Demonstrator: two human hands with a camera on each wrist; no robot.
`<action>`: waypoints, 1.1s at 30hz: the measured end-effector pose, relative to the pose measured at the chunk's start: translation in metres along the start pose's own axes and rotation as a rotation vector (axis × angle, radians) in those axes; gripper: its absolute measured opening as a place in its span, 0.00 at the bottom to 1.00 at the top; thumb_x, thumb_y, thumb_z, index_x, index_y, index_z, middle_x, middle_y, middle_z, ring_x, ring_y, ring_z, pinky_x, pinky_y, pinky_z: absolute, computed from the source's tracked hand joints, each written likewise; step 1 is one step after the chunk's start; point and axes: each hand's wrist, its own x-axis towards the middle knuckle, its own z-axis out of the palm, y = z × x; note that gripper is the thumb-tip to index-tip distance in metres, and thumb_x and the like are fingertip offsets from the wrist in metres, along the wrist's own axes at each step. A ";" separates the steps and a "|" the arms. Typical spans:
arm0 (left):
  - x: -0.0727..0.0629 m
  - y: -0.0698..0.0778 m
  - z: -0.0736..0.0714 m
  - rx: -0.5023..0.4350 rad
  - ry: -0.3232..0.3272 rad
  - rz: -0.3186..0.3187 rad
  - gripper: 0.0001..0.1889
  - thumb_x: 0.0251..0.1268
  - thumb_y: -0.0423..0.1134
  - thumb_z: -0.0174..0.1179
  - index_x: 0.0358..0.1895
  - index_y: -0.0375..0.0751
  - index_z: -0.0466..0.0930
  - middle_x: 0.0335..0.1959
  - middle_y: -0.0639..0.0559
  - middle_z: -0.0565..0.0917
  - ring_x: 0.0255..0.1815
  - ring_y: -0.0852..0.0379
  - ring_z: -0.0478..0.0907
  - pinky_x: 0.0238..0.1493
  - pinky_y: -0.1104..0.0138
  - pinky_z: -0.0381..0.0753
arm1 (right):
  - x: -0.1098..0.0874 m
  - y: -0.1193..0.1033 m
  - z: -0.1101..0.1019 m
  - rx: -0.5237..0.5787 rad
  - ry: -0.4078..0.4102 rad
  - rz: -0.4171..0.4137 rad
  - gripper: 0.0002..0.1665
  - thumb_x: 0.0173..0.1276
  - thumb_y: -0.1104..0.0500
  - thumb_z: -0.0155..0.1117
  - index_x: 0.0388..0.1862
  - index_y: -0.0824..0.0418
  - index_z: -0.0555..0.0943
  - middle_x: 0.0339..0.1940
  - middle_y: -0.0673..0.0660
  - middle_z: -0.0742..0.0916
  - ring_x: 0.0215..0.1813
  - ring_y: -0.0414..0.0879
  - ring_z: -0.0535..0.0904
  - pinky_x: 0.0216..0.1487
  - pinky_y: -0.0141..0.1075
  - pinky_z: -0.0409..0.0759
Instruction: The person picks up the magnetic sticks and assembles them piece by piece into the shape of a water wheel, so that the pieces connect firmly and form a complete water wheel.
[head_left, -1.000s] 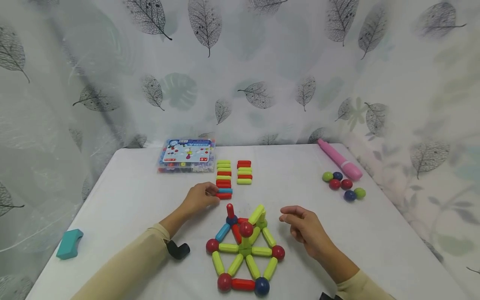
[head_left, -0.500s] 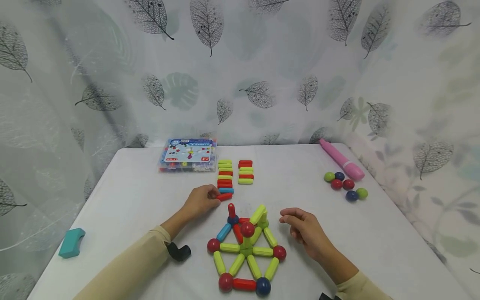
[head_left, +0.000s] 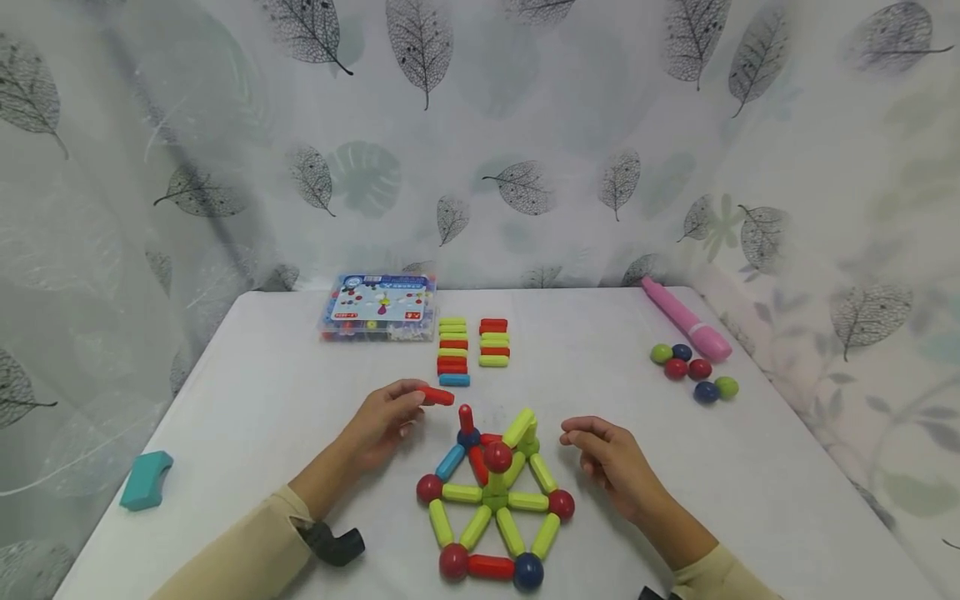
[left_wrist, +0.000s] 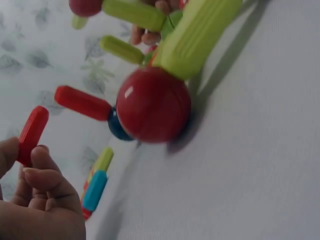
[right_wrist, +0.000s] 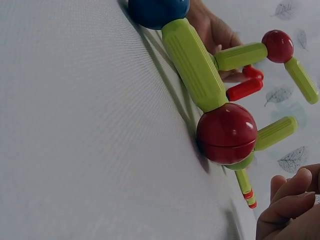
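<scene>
Currently pinching a red rod (head_left: 438, 396) with the left hand (head_left: 381, 423).
Letting the right hand (head_left: 617, 463) hang loosely curled, apart from the left, beside a ball-and-rod structure (head_left: 495, 498).

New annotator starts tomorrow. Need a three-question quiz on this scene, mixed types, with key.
1. What does the left hand hold?

2. True or false: the right hand also grips a rod.

3. What colour is the ball raised above the star-shaped green connector?
a) blue
b) red
c) green

Key:
1. A red rod, pinched near one end.
2. False; no rod shows in its loosely curled fingers.
3. b
</scene>
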 end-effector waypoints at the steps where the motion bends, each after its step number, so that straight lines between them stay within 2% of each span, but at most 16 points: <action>1: -0.005 0.000 0.002 -0.065 -0.025 0.003 0.21 0.73 0.44 0.63 0.64 0.39 0.76 0.45 0.53 0.87 0.34 0.58 0.76 0.30 0.73 0.72 | 0.000 0.000 0.000 0.000 -0.001 0.000 0.23 0.76 0.54 0.62 0.63 0.65 0.78 0.47 0.57 0.87 0.25 0.41 0.70 0.23 0.29 0.66; 3: -0.014 0.000 0.008 -0.137 -0.096 0.017 0.19 0.75 0.42 0.60 0.63 0.38 0.76 0.42 0.55 0.87 0.30 0.60 0.75 0.28 0.75 0.71 | 0.000 0.000 0.001 0.000 -0.004 0.000 0.22 0.76 0.54 0.62 0.62 0.65 0.78 0.47 0.58 0.87 0.25 0.42 0.70 0.24 0.29 0.67; 6: -0.023 -0.001 0.019 -0.159 -0.196 0.032 0.13 0.77 0.41 0.58 0.56 0.41 0.80 0.37 0.56 0.86 0.27 0.62 0.74 0.26 0.76 0.70 | 0.000 0.001 0.000 0.003 -0.009 0.000 0.22 0.76 0.54 0.61 0.62 0.66 0.77 0.47 0.57 0.87 0.25 0.41 0.70 0.24 0.29 0.66; 10: -0.028 -0.003 0.031 -0.151 -0.253 0.009 0.09 0.77 0.41 0.58 0.51 0.45 0.85 0.35 0.56 0.86 0.26 0.63 0.73 0.25 0.76 0.68 | 0.000 0.003 0.000 0.003 -0.017 0.009 0.22 0.76 0.55 0.61 0.62 0.66 0.78 0.47 0.57 0.87 0.25 0.41 0.70 0.23 0.28 0.66; 14: -0.029 -0.005 0.040 -0.133 -0.228 -0.010 0.10 0.75 0.41 0.61 0.51 0.42 0.85 0.33 0.55 0.84 0.24 0.63 0.71 0.24 0.77 0.66 | -0.001 0.003 0.000 0.002 -0.014 0.011 0.21 0.75 0.55 0.61 0.62 0.65 0.78 0.46 0.57 0.87 0.25 0.41 0.70 0.23 0.29 0.66; 23: -0.029 -0.003 0.052 -0.005 -0.169 -0.008 0.16 0.71 0.45 0.65 0.54 0.38 0.84 0.29 0.54 0.82 0.22 0.62 0.69 0.21 0.75 0.63 | -0.002 0.004 0.001 0.011 -0.020 -0.001 0.21 0.75 0.57 0.62 0.61 0.67 0.78 0.44 0.56 0.87 0.24 0.40 0.70 0.22 0.28 0.65; 33: -0.033 -0.001 0.055 -0.006 -0.169 -0.005 0.15 0.71 0.44 0.65 0.53 0.38 0.84 0.29 0.54 0.82 0.23 0.63 0.70 0.21 0.75 0.62 | 0.001 0.005 0.001 -0.015 -0.025 -0.014 0.23 0.75 0.53 0.63 0.61 0.65 0.79 0.46 0.59 0.86 0.25 0.42 0.71 0.23 0.28 0.66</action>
